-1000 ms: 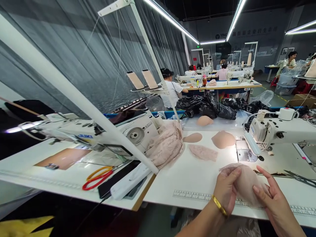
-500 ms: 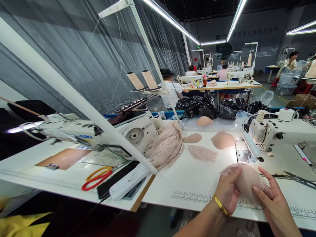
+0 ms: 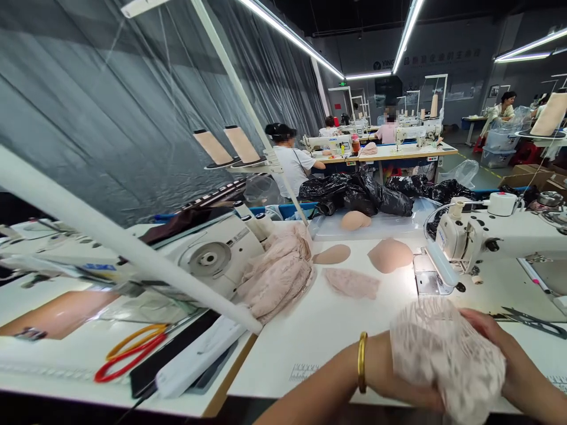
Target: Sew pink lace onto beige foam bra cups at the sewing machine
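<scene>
A pale pink lace bra cup (image 3: 447, 354) is held between my two hands near the table's front edge, its lace side up and slightly blurred. My left hand (image 3: 405, 375), below a gold bracelet, grips it from the left and underneath. From the right, my right hand (image 3: 500, 342) holds its far side. Lace hides most of the fingers on both hands. Just beyond lies the sewing machine's lit needle plate (image 3: 432, 282). On the white table left of it rest a beige foam cup (image 3: 390, 255), a flat beige piece (image 3: 333, 254) and a lace piece (image 3: 353, 283).
A heap of pink lace (image 3: 283, 268) sits beside a slanted white post (image 3: 146, 245). Red-and-orange-handled scissors (image 3: 133, 351) lie at left, dark snips (image 3: 535, 321) at right. Black plastic bags (image 3: 354, 192) are behind the table. A co-worker (image 3: 290, 159) sits farther back.
The bra cup has been turned so its lace spreads over my fingers, where smooth beige showed before. My left hand has slid beneath it. The view has swung slightly right.
</scene>
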A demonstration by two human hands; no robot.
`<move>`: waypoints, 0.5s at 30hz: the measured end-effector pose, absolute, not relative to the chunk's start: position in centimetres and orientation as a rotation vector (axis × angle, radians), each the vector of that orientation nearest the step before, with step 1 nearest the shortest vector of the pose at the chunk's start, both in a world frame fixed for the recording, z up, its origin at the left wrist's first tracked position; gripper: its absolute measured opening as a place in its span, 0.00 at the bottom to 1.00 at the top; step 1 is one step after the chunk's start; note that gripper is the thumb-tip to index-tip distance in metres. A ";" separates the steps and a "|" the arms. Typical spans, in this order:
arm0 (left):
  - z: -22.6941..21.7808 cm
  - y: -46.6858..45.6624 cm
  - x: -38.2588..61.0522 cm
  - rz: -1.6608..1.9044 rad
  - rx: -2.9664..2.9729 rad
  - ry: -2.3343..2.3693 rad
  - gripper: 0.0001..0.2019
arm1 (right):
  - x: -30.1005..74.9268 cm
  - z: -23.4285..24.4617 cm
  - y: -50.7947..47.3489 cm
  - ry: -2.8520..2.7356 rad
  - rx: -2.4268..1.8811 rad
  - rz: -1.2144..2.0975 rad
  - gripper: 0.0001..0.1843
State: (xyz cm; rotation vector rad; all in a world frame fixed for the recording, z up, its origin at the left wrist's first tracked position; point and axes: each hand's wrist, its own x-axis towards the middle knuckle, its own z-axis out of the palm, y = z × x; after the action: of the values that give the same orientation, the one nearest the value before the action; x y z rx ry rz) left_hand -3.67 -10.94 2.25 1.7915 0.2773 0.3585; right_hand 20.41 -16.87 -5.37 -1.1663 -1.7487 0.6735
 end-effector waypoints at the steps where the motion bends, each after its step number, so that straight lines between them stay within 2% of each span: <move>1: 2.4 -10.2 -3.7 0.235 2.078 0.223 0.04 | 21.2 -4.9 -15.6 -1.970 -1.063 0.508 0.16; 3: 2.2 -8.6 -3.3 0.087 2.534 0.187 0.05 | 22.3 -4.1 -12.7 -2.301 -0.919 0.156 0.12; 6: 1.4 -6.0 -1.8 -0.050 2.793 0.265 0.08 | 23.1 -3.6 -9.4 -2.514 -0.931 -0.101 0.17; 11: 0.3 -4.1 -0.7 -0.066 2.712 0.394 0.09 | 23.9 -4.0 -8.4 -2.456 -1.086 0.077 0.21; 15: 0.4 -5.0 -0.5 -0.076 2.660 0.531 0.10 | 24.3 -3.6 -8.9 -2.457 -1.106 0.179 0.21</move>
State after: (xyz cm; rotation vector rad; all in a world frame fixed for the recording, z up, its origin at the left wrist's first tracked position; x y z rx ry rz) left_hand -0.48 -5.02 0.36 2.6598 0.5313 -0.0758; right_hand 24.31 -8.93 -3.60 -1.1063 -2.4570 0.1786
